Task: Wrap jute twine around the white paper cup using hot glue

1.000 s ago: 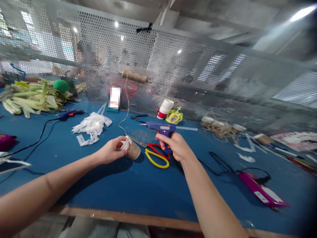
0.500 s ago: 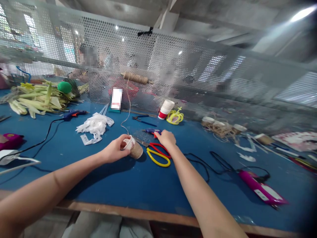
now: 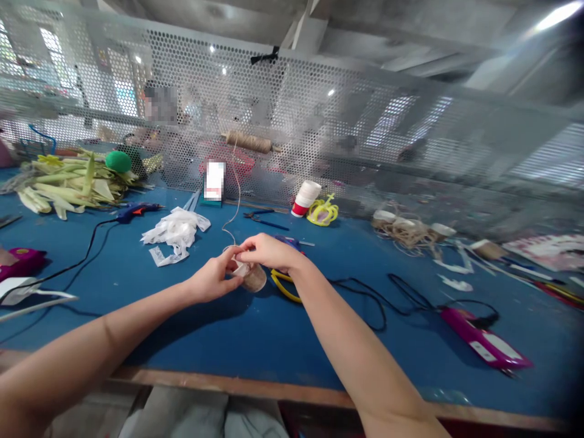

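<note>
My left hand [image 3: 214, 277] is closed around the rim end of a paper cup [image 3: 255, 278], tilted on its side, its lower part wrapped in brown twine. A strand of twine [image 3: 238, 188] hangs from a roll and runs down to the cup's rim. Right there my right hand [image 3: 269, 250] is closed, its fingertips pinched together where the strand meets the cup; the pinch itself is partly hidden. Just behind the right hand lies a blue glue gun [image 3: 294, 243]. Scissors with a yellow handle [image 3: 283, 287] are mostly covered by my right forearm.
The twine roll [image 3: 249, 142] hangs on a perforated metal screen [image 3: 191, 73]. Pliers [image 3: 267, 219], stacked cups [image 3: 305, 198] and a yellow crown-shaped piece [image 3: 323, 211] lie behind. White plastic strips [image 3: 176, 234] and another glue gun [image 3: 137, 211] are left; a magenta device [image 3: 483, 340] with cable is right.
My right hand has let go of the glue gun and moved left to the cup. The gun now lies with its nozzle to the right. My left hand keeps the cup.
</note>
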### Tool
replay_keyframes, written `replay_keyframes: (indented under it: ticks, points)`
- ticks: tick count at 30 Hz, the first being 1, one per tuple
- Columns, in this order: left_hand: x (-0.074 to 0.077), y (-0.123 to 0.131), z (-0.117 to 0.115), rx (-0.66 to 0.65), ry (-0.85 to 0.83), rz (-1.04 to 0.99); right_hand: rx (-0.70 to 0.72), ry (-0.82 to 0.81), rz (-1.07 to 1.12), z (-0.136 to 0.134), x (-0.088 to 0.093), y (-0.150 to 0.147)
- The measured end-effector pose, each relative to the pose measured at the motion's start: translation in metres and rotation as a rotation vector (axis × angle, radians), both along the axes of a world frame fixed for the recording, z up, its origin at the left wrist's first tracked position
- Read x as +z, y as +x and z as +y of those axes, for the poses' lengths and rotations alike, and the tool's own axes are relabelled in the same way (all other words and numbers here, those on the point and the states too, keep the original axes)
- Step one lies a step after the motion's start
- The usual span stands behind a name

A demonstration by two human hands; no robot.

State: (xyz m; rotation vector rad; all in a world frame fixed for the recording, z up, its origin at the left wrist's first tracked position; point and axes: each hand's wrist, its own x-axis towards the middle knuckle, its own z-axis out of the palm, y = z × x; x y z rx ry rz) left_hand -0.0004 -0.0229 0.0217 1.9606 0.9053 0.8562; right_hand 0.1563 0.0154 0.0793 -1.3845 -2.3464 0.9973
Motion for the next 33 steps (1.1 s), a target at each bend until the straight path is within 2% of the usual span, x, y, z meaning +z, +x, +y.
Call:
replay_keyframes:
  ticks: [4, 8, 14, 22, 28, 33]
  points:
    - [0.001, 0.000, -0.002, 0.026, 0.044, 0.077, -0.085, -0.093, 0.225, -0.005, -0.002, 0.006]
    - [-0.001, 0.000, -0.001, 0.019, 0.077, 0.088, -0.179, -0.127, 0.440, -0.010, -0.013, 0.007]
    - [-0.003, -0.001, 0.000, 0.014, 0.108, 0.085, -0.294, 0.069, 0.584, -0.015, -0.032, 0.004]
    - [-0.006, 0.000, 0.001, -0.029, 0.103, 0.019, -0.368, 0.206, 0.651, -0.020, -0.040, 0.008]
    - [-0.007, 0.000, 0.005, -0.018, -0.044, -0.067, -0.438, 0.242, 0.701, -0.024, -0.041, 0.018]
    - [-0.002, 0.004, 0.004, -0.070, -0.230, -0.288, -0.554, 0.153, 0.797, -0.028, -0.042, 0.021]
